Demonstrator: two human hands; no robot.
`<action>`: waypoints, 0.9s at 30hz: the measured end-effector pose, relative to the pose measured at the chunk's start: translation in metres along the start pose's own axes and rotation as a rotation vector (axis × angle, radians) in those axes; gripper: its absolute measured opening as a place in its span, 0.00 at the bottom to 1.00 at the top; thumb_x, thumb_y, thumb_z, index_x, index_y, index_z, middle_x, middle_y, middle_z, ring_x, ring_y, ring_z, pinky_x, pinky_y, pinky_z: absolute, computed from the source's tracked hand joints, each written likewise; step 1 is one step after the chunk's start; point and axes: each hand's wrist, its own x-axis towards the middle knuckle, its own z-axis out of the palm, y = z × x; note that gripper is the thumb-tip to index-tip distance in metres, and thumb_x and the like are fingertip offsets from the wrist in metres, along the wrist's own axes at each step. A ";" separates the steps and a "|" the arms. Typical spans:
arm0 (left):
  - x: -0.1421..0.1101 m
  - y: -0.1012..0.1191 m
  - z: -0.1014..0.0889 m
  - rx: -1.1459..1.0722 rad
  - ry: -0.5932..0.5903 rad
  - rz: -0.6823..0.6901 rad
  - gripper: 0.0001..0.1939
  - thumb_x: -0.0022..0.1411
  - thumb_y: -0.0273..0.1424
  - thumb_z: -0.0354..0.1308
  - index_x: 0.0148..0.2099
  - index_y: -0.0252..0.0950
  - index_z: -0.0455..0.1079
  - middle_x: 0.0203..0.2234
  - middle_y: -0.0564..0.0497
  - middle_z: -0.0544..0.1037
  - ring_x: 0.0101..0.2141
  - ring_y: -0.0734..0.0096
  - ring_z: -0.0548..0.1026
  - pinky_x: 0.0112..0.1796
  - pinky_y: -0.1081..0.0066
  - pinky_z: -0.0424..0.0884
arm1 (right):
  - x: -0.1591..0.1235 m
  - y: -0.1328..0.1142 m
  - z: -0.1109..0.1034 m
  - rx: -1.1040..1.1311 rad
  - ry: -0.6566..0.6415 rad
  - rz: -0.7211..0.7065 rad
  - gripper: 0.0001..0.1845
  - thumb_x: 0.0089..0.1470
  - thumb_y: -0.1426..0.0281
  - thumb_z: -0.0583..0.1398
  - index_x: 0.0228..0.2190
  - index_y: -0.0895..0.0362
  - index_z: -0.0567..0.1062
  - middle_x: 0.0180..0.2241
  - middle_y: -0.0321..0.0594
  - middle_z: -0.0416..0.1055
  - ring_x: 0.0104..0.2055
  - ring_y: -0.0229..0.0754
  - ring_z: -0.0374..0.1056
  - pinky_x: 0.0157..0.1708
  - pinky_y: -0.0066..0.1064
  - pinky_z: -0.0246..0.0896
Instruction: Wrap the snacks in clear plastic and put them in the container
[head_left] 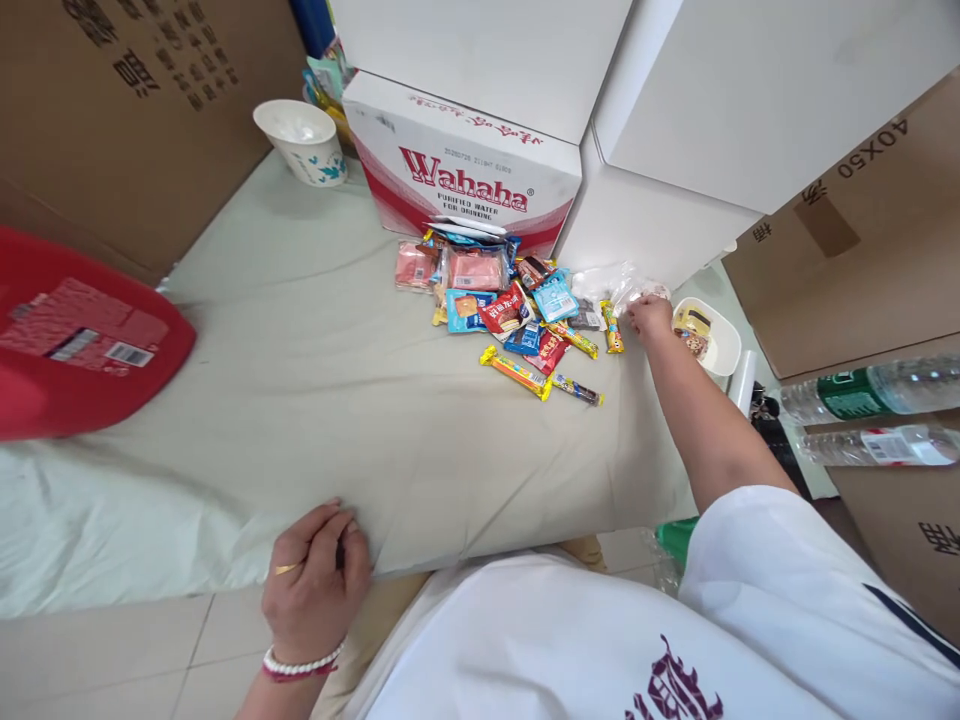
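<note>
A pile of small snack packets (pixel 510 310) lies on a pale cloth-covered surface (pixel 300 380) in front of a Wahaha water carton (pixel 465 170). My right hand (pixel 649 316) reaches to the right edge of the pile, fingers closed on a clear plastic wrapper (pixel 622 285). A white bowl (pixel 709 335) with snacks in it sits just right of that hand. My left hand (pixel 315 585) rests curled at the near edge of the cloth, fingers pressed against it. It wears a ring and a bead bracelet.
A paper cup (pixel 300 140) stands at the back left. A red bag (pixel 75 335) lies at the left. Cardboard boxes (pixel 847 220) and white boxes (pixel 750 100) crowd the back and right. Two water bottles (pixel 870 415) lie at the right.
</note>
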 end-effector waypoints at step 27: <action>0.060 0.146 0.049 -0.614 -0.479 0.082 0.08 0.69 0.34 0.57 0.40 0.41 0.78 0.34 0.49 0.78 0.41 0.63 0.72 0.45 0.63 0.70 | -0.290 -0.005 0.023 1.252 -0.995 0.636 0.19 0.38 0.74 0.74 0.34 0.57 0.76 0.21 0.26 0.62 0.16 0.23 0.44 0.10 0.13 0.41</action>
